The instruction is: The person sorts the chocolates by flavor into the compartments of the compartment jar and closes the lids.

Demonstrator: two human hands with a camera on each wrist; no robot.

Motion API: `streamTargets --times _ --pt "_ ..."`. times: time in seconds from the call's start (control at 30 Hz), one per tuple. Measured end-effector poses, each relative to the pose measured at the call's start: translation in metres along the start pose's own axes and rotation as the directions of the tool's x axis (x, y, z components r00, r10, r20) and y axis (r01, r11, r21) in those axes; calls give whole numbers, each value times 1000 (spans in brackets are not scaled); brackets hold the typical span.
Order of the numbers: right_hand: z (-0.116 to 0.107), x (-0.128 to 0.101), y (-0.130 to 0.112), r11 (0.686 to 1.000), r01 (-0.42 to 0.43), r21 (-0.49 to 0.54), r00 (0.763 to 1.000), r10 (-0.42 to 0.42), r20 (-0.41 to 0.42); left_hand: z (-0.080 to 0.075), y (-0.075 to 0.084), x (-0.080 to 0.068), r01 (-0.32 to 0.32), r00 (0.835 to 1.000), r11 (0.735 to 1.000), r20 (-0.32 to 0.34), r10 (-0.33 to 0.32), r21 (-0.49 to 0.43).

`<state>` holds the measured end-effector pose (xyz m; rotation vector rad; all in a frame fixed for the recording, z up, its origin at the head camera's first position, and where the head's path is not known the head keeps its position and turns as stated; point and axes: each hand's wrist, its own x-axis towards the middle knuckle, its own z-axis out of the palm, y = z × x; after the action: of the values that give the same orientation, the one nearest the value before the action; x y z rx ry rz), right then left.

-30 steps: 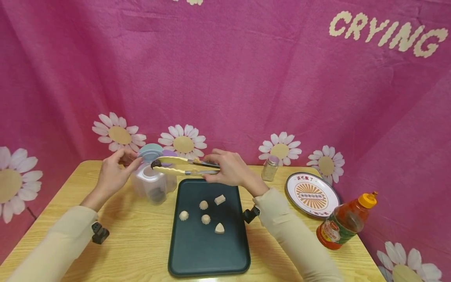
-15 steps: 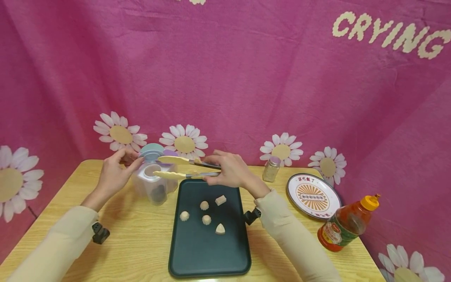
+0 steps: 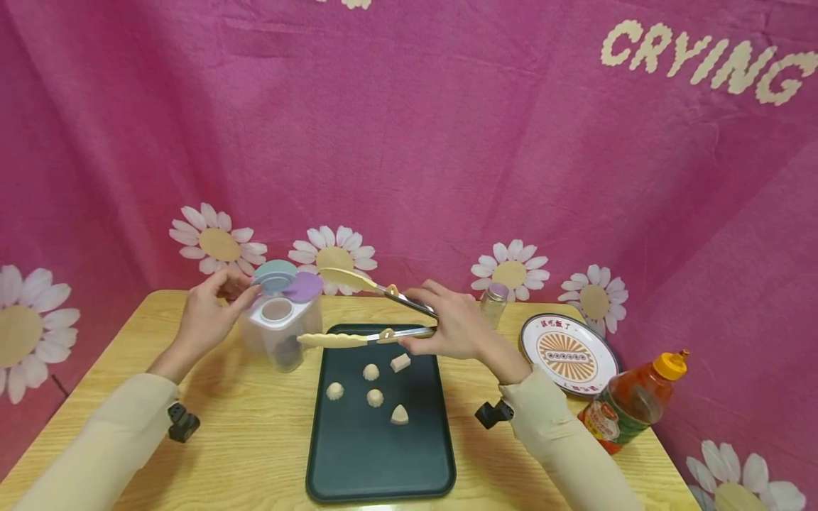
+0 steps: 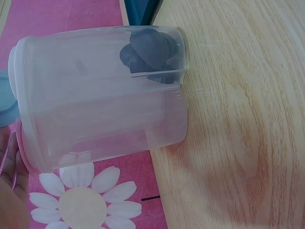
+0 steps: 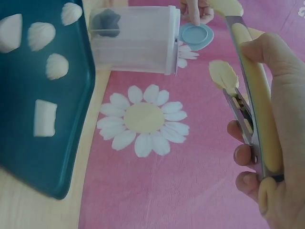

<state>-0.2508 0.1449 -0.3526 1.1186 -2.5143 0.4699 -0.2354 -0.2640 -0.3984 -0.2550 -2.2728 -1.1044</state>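
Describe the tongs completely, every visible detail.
The tongs have metal-looking arms with yellow strips along their outer sides and pale yellow, scalloped heads, perhaps silicone or plastic. They are spread apart, with nothing between the heads. The right hand holds them raised, its thumb on one arm and its fingers on the other, the heads pointing toward the clear container. In the head view, the lower arm crosses the tray's far end.
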Motion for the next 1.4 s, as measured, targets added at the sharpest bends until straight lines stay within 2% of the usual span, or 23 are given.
streamTargets --times 0.17,0.33,0.53,0.7,0.8,0.9,1.2,1.4 --pt "-8 -26 3 995 -66 -71 995 61 -74 1 1 -1 7 1000 1000 9 -7 10" --pt "-13 -54 7 978 -176 -111 976 158 -148 2 2 -1 19 1000 1000 22 -20 15" --pt "-11 -91 10 940 -305 -151 940 271 -206 3 2 -1 12 1000 1000 24 -12 8" --pt "-4 -119 9 896 -415 -160 895 370 -249 3 1 -1 8 1000 1000 14 -8 9" --pt "1 -134 6 864 -477 -163 865 428 -262 2 1 -1 9 1000 1000 17 -10 10" --pt "6 -146 5 836 -518 -182 844 466 -265 2 2 -1 17 1000 1000 25 -17 13" --pt "14 -168 13 766 -601 -227 797 554 -240 0 3 -3 40 998 999 40 -41 17" --pt "18 -178 20 737 -633 -237 774 603 -192 0 4 -3 39 999 999 36 -40 20"
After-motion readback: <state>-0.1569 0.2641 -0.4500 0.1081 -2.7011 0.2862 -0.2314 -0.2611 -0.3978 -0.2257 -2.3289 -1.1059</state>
